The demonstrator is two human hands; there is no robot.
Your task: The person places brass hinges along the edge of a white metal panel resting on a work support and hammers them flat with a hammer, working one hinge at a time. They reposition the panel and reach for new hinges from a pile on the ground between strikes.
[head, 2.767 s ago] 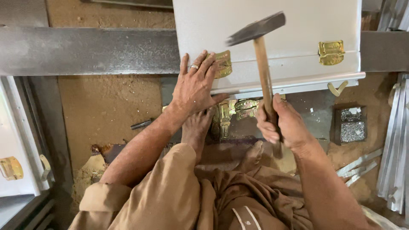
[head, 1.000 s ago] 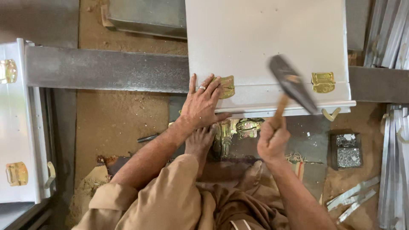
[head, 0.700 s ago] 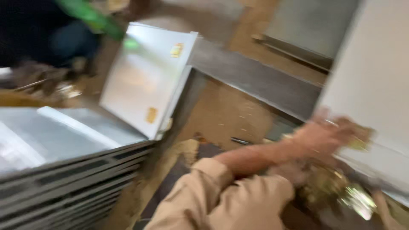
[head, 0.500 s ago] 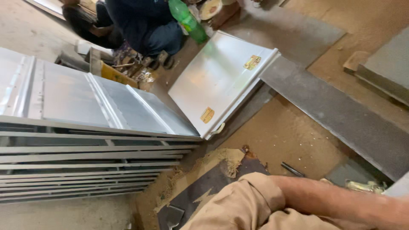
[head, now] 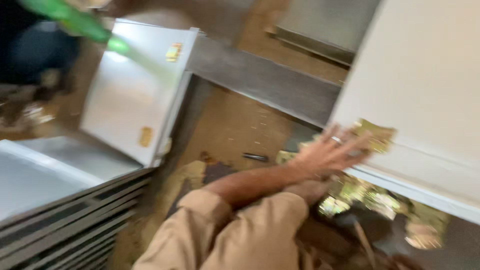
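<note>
I see the large white sheet-metal box (head: pixel 425 95) lying at my right, its small brass-coloured clasp plate (head: pixel 372 136) under my left hand (head: pixel 325 152), whose fingers are spread wide and flat. My right hand is out of view. With the view so blurred, I judge those fingers could get pinched or struck.

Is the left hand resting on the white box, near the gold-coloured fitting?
Yes, the left hand lies with fingers spread on the white box, right beside its gold-coloured fitting.
</note>
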